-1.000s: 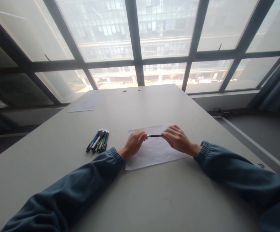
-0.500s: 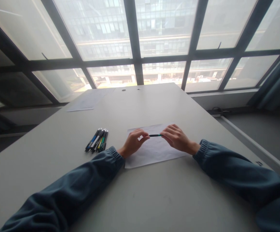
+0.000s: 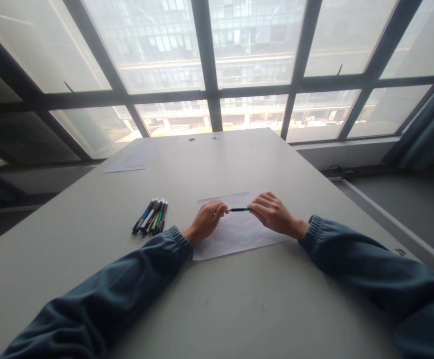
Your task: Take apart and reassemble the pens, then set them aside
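A dark pen with a green part (image 3: 238,209) lies level between my two hands, over a white sheet of paper (image 3: 241,237). My right hand (image 3: 271,212) is closed round its green end, which the fingers partly cover. At the pen's silvery tip, my left hand (image 3: 208,218) has thumb and fingers pinched together. Whether something small sits in that pinch is too fine to tell. To the left of my left hand lies a bunch of several pens (image 3: 150,217) with blue, white, yellow and green parts.
The pale table (image 3: 217,299) stretches away to the large windows. More papers (image 3: 130,157) lie at its far left. Two small dark round spots are near the far edge. A blue curtain (image 3: 432,129) hangs at the right.
My left thumb and fingers have drawn closer together at the pen's tip and shifted slightly left, with more of the tip showing. My right hand stays nearly still on the pen.
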`<state>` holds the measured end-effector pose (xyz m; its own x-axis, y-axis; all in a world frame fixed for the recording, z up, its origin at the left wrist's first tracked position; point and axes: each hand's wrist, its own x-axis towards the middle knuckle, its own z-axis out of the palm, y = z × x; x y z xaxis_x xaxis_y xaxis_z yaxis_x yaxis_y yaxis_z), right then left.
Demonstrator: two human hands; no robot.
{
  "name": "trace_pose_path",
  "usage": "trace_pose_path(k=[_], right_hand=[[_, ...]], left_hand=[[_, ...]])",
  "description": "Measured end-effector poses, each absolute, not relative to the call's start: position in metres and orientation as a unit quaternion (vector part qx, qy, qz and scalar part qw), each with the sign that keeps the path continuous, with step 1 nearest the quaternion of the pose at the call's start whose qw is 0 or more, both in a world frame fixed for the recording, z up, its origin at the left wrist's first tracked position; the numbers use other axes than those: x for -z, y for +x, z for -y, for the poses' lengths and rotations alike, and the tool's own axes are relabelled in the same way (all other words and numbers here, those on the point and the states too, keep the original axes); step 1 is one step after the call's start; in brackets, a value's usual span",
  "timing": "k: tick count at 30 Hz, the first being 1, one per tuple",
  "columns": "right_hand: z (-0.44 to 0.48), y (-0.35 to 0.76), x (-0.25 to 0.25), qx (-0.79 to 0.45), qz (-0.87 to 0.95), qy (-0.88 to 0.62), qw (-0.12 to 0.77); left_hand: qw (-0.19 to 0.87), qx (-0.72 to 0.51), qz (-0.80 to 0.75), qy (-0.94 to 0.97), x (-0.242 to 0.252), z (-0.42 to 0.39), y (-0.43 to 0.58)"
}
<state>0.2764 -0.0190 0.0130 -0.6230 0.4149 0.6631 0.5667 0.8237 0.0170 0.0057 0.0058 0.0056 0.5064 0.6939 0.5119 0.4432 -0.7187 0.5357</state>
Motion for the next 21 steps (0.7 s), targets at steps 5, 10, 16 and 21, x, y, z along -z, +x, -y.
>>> trace_pose_path(k=[5, 10, 16, 21], right_hand=[[0.0187, 0.2772, -0.0118, 0.113, 0.897, -0.270, 0.330], [0.0182, 0.2778, -0.0116, 0.109, 0.898, -0.269, 0.331], [0.0185, 0.2783, -0.0119, 0.114, 0.897, -0.273, 0.328], [0.0189, 0.2772, -0.0128, 0.115, 0.898, -0.267, 0.330]], left_hand=[[0.171, -0.356, -0.339, 0.854, -0.0074, -0.0045, 0.0079], [0.157, -0.363, -0.327, 0.858, -0.0099, -0.0031, 0.0093], [0.136, -0.381, -0.317, 0.858, -0.0087, -0.0036, 0.0093], [0.135, -0.391, -0.308, 0.857, -0.0086, -0.0025, 0.0098]])
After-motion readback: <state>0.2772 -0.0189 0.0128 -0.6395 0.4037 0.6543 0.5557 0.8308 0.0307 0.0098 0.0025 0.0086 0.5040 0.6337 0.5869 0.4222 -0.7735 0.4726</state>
